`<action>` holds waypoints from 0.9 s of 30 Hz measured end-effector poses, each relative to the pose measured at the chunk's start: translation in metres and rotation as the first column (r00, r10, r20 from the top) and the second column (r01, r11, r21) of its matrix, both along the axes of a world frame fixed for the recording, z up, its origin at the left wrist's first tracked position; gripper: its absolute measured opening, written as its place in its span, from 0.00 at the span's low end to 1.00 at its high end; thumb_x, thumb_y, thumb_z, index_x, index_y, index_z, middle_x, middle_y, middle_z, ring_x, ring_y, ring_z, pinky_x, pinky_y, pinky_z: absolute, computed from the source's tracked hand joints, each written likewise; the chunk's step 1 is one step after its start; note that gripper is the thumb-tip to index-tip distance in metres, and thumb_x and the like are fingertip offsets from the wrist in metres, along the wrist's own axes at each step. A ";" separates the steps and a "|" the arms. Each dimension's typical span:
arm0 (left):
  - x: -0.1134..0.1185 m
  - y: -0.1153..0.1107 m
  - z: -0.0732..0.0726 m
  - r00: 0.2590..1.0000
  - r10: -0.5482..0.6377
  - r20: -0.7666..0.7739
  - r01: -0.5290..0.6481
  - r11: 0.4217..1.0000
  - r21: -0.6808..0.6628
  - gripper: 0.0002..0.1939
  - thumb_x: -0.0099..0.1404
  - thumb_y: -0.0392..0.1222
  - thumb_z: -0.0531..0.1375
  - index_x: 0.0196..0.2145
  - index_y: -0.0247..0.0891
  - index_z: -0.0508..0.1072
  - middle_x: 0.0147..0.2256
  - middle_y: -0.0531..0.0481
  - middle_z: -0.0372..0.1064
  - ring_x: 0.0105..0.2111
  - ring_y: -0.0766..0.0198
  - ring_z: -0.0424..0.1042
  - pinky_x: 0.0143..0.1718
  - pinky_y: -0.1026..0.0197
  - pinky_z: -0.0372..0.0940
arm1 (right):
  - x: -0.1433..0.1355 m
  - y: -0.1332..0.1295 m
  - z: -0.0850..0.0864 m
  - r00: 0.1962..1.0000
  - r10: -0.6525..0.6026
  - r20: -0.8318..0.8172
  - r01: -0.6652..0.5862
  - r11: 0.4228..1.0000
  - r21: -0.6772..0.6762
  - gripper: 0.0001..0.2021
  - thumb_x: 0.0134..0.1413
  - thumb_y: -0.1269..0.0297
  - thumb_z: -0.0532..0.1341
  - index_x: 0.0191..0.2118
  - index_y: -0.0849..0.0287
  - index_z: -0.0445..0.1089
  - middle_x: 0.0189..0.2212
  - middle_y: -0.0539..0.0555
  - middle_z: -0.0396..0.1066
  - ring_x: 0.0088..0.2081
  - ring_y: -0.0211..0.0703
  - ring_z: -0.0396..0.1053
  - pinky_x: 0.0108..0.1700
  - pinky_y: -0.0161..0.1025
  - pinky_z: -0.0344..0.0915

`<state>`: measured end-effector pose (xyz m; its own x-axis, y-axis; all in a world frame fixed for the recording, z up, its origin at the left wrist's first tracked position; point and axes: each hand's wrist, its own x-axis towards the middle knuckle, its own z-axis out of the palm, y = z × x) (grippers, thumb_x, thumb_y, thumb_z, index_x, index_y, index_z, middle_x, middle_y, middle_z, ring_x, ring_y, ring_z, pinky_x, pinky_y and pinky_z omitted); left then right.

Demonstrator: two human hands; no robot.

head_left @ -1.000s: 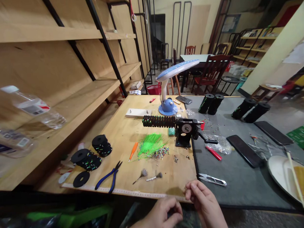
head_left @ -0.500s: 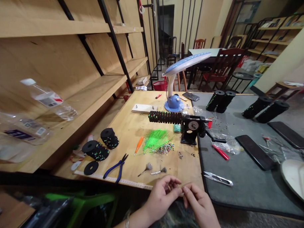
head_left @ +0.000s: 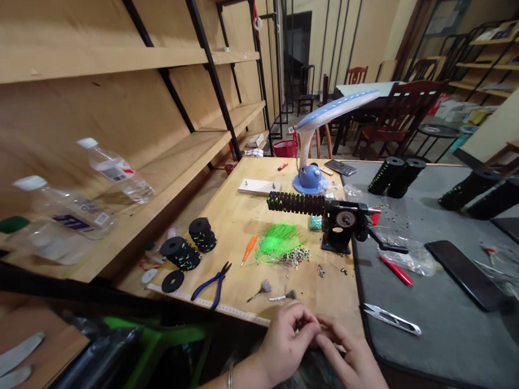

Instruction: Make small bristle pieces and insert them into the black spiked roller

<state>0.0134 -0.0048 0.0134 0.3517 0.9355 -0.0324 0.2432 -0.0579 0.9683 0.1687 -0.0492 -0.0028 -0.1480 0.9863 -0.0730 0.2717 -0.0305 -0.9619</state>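
My left hand and my right hand meet at the table's front edge, thumbs and fingertips pinched together. Whatever is between them is too small or hidden to make out. Just beyond lie two small grey lead weights, one with a pale stem. Behind these are a heap of coloured beads and a bundle of bright green strands. An orange-handled tool and blue-handled pliers rest to the left. A black hand-cranked winder carries a row of black foam discs.
Stacks of black foam spools stand at the left edge. On the grey mat lie thread snips, a red pen-like item and a phone. A blue lamp stands behind; plastic bottles sit on the left shelf.
The view has turned a little left, so the table's things appear further right. My hands have drawn closer together, with the fingertips now overlapping.
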 end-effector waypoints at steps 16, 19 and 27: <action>-0.013 0.006 0.013 0.998 0.012 -0.068 0.005 0.968 0.250 0.08 0.61 0.34 0.59 0.24 0.36 0.71 0.25 0.50 0.64 0.29 0.63 0.66 0.31 0.64 0.57 | -0.008 0.010 0.000 0.978 -0.015 -0.207 -0.010 0.993 -0.115 0.19 0.58 0.48 0.57 0.44 0.59 0.71 0.28 0.54 0.74 0.28 0.43 0.71 0.30 0.35 0.68; -0.011 0.008 0.012 0.997 0.009 -0.079 0.007 0.981 0.195 0.08 0.60 0.34 0.60 0.24 0.35 0.71 0.24 0.51 0.64 0.28 0.64 0.65 0.29 0.64 0.57 | -0.008 0.010 -0.008 0.993 -0.013 -0.120 0.003 0.996 -0.084 0.18 0.59 0.48 0.56 0.33 0.59 0.71 0.20 0.48 0.66 0.22 0.38 0.64 0.27 0.33 0.62; -0.019 0.046 0.019 0.938 0.076 -0.339 0.118 0.847 0.518 0.07 0.64 0.37 0.57 0.30 0.38 0.75 0.32 0.47 0.72 0.37 0.57 0.67 0.39 0.56 0.59 | -0.001 0.017 -0.014 0.978 -0.189 -0.090 0.187 0.982 -0.024 0.19 0.56 0.46 0.58 0.26 0.58 0.67 0.21 0.46 0.61 0.24 0.38 0.60 0.28 0.32 0.60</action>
